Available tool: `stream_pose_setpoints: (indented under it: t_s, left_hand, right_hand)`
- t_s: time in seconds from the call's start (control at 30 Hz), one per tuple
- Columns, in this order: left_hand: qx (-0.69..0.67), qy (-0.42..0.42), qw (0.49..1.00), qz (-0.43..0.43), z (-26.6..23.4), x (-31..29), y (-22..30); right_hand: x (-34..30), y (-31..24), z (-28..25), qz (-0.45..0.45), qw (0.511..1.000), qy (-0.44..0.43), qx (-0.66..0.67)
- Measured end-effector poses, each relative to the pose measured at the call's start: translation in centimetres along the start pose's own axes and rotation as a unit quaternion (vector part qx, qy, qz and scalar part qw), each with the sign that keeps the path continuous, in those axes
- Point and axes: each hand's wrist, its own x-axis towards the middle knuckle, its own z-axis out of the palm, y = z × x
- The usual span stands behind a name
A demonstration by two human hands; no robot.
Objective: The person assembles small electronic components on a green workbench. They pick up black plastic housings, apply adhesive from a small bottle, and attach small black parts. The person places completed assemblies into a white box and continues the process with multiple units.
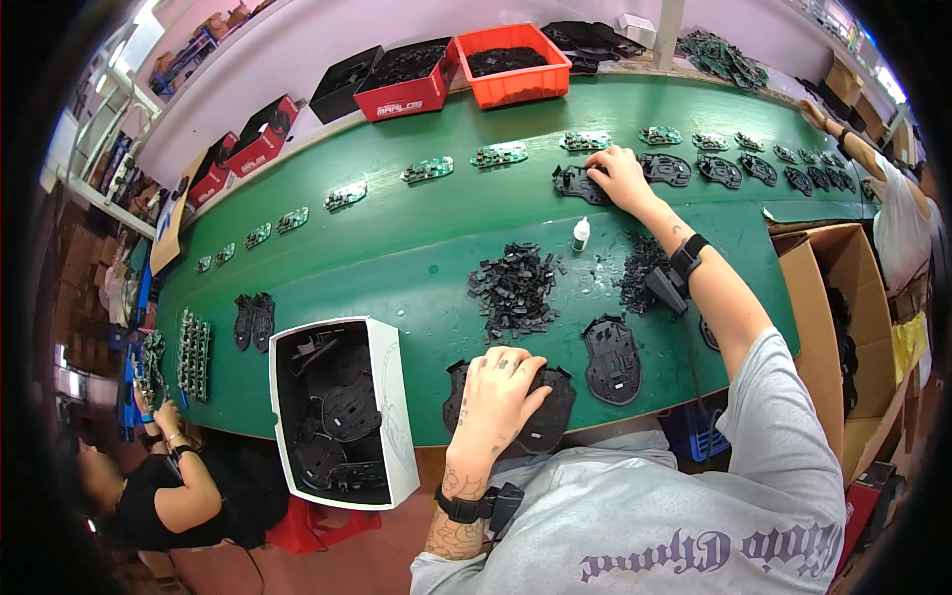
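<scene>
My left hand is at the table's near edge, its fingers curled over dark mouse base shells. One black shell shows to the right of the thumb, and part of another on the left. My right hand reaches far across the table, thumb and fingers closed on a black mouse base. Another black base lies just right of it, and a green circuit board sits behind. Between my hands lies a heap of small black plastic pieces. A separate black shell rests beside the left hand.
A white box of black shells stands left. A small white bottle and a second black heap are mid-table. Green boards line the far side, before an orange bin. Co-workers sit left and right; a carton stands right.
</scene>
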Motion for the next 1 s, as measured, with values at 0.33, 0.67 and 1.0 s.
stream_pose_setpoints:
  t_s: [0.33,0.67,1.0]
  left_hand:
    - [-0.266,0.076,0.938,-0.210,-1.0,-0.8,0.3]
    - [-0.429,0.134,0.853,-0.266,-2.8,-1.9,0.3]
    - [-0.434,0.177,0.842,-0.268,-2.0,-3.3,-1.1]
  right_hand:
    - [-2.2,-14.3,-11.3,-0.364,0.930,0.048,0.018]
    - [-5.7,-16.5,-4.7,-0.360,0.896,-0.149,-0.211]
    - [-5.9,-15.7,-4.5,-0.337,0.909,-0.175,-0.170]
